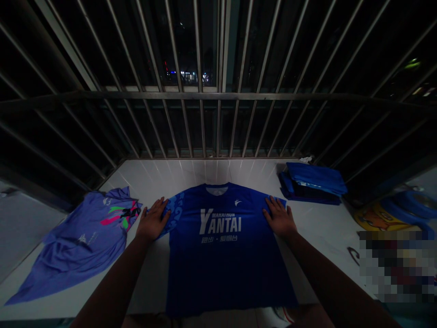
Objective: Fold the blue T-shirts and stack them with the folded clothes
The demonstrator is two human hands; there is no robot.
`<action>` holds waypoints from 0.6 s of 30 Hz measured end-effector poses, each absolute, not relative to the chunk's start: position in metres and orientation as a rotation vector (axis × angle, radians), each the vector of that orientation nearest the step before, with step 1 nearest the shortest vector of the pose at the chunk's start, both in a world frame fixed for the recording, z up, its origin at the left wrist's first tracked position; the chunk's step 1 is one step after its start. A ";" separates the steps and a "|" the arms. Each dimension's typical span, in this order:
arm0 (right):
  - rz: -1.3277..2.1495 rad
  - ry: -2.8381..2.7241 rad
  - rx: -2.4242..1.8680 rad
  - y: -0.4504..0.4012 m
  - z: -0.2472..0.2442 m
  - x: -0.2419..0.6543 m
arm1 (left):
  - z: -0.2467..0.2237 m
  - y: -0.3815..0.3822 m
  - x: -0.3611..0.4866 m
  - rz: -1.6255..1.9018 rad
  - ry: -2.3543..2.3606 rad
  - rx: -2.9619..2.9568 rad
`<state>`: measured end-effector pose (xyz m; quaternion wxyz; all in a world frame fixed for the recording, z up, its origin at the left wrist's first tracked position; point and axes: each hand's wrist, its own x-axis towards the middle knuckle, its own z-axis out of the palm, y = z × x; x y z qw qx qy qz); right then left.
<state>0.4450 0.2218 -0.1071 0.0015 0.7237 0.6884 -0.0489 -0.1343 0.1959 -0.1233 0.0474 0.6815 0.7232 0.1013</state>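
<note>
A blue T-shirt [221, 264] with white "Yantai Marathon" lettering lies spread out, front side up, its collar toward the barred window. My left hand [153, 219] rests with spread fingers on the patterned sleeve at the left. On the opposite sleeve, at the right, my right hand [280, 217] lies flat with its fingers apart. Neither hand grips the cloth. The shirt's bottom hem reaches the near edge of the white surface [201, 172].
A crumpled purple shirt [88, 232] lies at the left. Folded blue clothes [316, 180] are stacked at the back right. Farther right sits a yellow and blue object [382, 217], beside a pixelated area. Metal bars [218, 96] stand behind the surface.
</note>
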 end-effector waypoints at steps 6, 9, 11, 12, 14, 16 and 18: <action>-0.129 2.148 2.283 0.222 -0.110 0.446 | -0.124 0.193 -0.132 0.582 2.318 2.043; -0.140 2.157 2.276 0.223 -0.109 0.446 | -0.121 0.191 -0.133 0.689 2.490 1.921; -0.146 2.152 2.275 0.223 -0.107 0.445 | -0.117 0.190 -0.135 0.669 2.508 1.892; -0.148 2.148 2.275 0.223 -0.106 0.445 | -0.114 0.190 -0.135 0.647 2.494 1.901; -0.149 2.139 2.277 0.223 -0.105 0.444 | -0.104 0.192 -0.134 0.583 2.475 1.915; -0.145 2.137 2.279 0.222 -0.105 0.444 | -0.088 0.196 -0.127 0.509 2.481 1.850; -0.141 2.142 2.280 0.222 -0.106 0.443 | -0.068 0.200 -0.113 0.490 2.488 1.739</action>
